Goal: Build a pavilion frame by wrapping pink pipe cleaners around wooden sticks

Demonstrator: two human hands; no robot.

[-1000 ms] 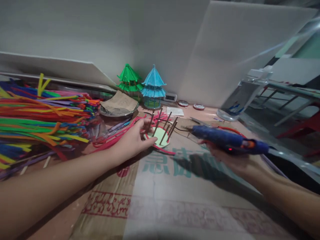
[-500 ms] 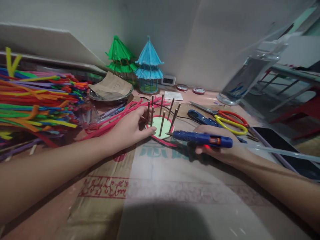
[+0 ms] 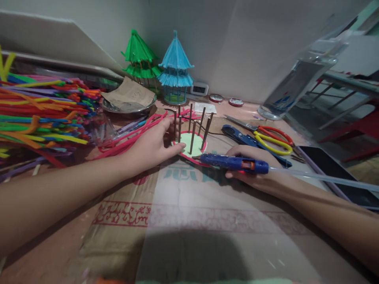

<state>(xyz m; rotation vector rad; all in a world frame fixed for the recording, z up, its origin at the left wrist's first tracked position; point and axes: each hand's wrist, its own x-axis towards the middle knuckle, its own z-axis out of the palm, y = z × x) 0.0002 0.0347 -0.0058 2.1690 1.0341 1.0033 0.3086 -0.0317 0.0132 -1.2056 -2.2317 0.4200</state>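
Observation:
A light green disc point(image 3: 186, 139) edged with pink pipe cleaner point(image 3: 189, 159) has several thin brown sticks point(image 3: 192, 138) standing upright on it. My left hand point(image 3: 161, 140) grips the disc's left edge, the thumb at the front rim and the fingers partly hidden behind the sticks. In my right hand point(image 3: 248, 156) is a blue hot glue gun point(image 3: 233, 162), pointing left. Its nozzle is at the front rim, close to the pink pipe cleaner; whether they touch I cannot tell. A clear glue stick point(image 3: 319, 177) trails from its back end.
Many coloured pipe cleaners point(image 3: 44, 114) lie at left, beside a metal bowl point(image 3: 130, 106). Behind stand a green pavilion model point(image 3: 140, 55) and a blue one point(image 3: 176, 67). Scissors point(image 3: 274, 144), blue pliers point(image 3: 239, 136), a phone point(image 3: 334, 173) and a clear bottle point(image 3: 293, 86) are at right.
The glue gun's nozzle has shifted slightly left and down, to the disc's front rim. The pink end that stuck out at front right now lies nearer the rim. My left hand keeps its hold.

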